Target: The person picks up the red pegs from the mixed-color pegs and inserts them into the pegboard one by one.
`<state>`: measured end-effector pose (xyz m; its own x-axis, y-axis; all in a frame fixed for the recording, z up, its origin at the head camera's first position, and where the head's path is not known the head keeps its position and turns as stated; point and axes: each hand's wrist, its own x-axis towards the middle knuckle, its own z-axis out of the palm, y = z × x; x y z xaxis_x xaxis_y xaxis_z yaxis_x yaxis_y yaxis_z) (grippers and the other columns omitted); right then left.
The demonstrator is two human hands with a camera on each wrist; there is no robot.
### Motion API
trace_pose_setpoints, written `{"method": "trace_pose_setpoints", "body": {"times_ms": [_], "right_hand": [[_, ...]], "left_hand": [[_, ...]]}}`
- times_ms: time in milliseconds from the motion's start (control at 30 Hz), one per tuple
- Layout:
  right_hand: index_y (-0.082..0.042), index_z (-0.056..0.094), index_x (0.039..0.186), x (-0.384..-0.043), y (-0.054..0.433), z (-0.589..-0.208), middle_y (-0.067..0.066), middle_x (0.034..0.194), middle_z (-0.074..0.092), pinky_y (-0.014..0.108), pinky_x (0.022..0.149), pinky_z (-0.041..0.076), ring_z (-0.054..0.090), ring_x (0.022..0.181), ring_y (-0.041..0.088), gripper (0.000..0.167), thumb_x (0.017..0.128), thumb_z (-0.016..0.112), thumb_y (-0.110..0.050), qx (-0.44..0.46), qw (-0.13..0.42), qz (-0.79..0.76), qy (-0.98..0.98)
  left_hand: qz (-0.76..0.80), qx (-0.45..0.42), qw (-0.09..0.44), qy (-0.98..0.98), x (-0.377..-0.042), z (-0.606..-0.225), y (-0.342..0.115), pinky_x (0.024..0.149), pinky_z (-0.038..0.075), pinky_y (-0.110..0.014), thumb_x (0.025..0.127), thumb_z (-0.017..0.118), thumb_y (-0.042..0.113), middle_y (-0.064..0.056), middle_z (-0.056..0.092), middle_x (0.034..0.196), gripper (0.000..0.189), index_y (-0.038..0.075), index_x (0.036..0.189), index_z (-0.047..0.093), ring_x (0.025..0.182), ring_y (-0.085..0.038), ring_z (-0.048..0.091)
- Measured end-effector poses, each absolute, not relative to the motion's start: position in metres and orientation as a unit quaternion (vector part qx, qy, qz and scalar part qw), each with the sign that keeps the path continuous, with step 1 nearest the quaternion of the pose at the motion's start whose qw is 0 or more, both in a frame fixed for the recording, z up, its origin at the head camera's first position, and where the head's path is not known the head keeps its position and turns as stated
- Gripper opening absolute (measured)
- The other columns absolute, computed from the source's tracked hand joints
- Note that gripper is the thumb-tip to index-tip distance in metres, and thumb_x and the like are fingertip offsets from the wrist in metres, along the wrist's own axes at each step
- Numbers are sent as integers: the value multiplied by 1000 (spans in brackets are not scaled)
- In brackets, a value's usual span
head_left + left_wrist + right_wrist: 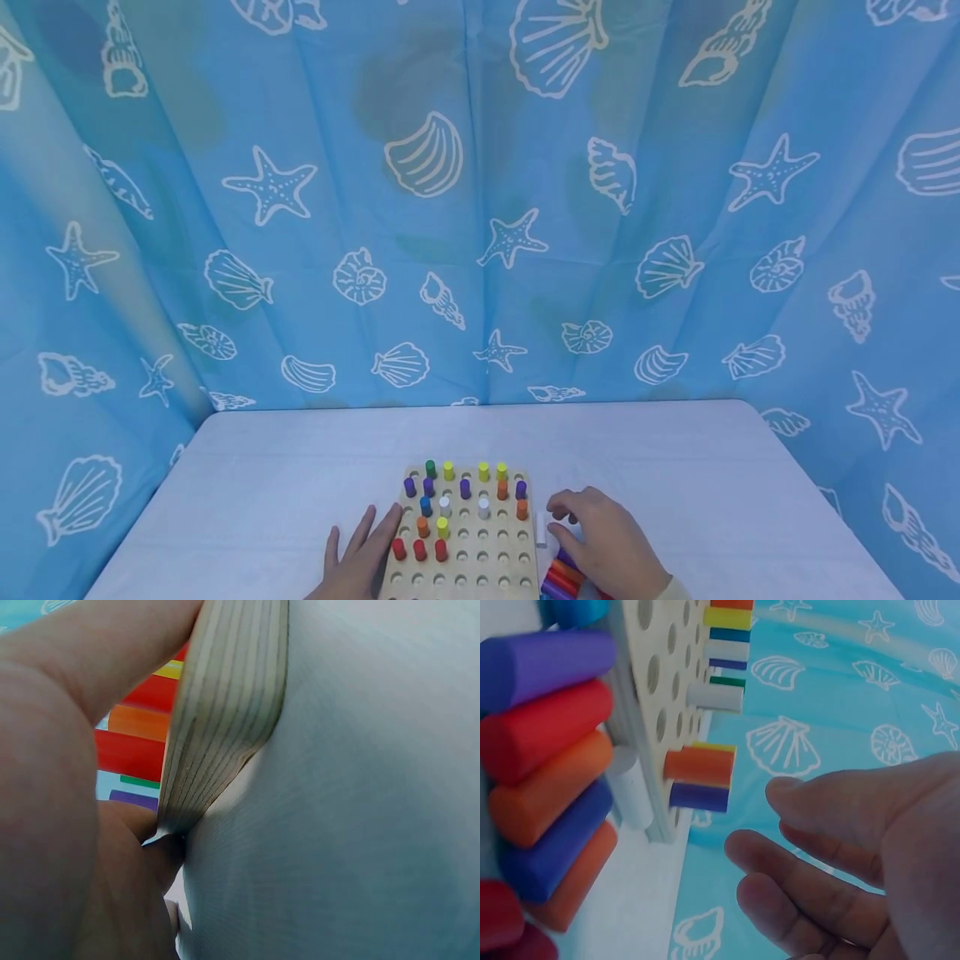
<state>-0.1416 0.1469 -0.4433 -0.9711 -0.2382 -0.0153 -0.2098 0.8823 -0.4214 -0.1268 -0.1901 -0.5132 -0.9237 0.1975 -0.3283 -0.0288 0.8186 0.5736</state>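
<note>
A wooden pegboard with rows of round holes lies on the table, coloured pegs standing in many of them. Along its left edge, my left hand rests with fingers straight and spread; its wrist view shows fingers against the layered plywood side. Right of the board, my right hand hovers with loosely bent fingers and nothing between them. Beside those fingertips a white peg lies near the board's edge. Below the hand are loose pegs in purple, orange, red and blue, partly hidden by it.
Standing pegs include three red ones in a row at the left, white pegs mid-board, and yellow ones at the back. A white cloth covers the table. Behind it hangs a blue curtain printed with shells.
</note>
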Motion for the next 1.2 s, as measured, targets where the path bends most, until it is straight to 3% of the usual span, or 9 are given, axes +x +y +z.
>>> {"method": "trace_pose_setpoints", "body": {"times_ms": [300, 633, 1200], "right_hand": [[-18, 72, 108, -143, 160, -447, -7, 89, 63, 41, 82, 61, 61, 82, 9, 25, 87, 80, -29, -90, 59, -216, 970], [-20, 72, 106, -145, 178, -458, -7, 92, 65, 43, 85, 60, 62, 84, 10, 25, 84, 83, -27, -86, 45, -208, 973], [-22, 72, 106, -144, 208, -468, -7, 96, 63, 46, 88, 59, 58, 82, 10, 28, 83, 83, -32, -70, 107, -222, 967]], "left_hand": [[301, 46, 197, 932, -128, -513, -191, 108, -17, -76, 59, 77, 80, -8, 30, 163, 132, 13, 161, 25, 152, -43, 8], [301, 46, 197, 932, -128, -514, -191, 108, -18, -76, 59, 77, 80, -8, 30, 163, 132, 13, 161, 25, 152, -44, 8], [295, 40, 203, 933, -131, -517, -191, 108, -18, -76, 58, 77, 82, -8, 30, 163, 134, 13, 160, 25, 152, -43, 8]]}}
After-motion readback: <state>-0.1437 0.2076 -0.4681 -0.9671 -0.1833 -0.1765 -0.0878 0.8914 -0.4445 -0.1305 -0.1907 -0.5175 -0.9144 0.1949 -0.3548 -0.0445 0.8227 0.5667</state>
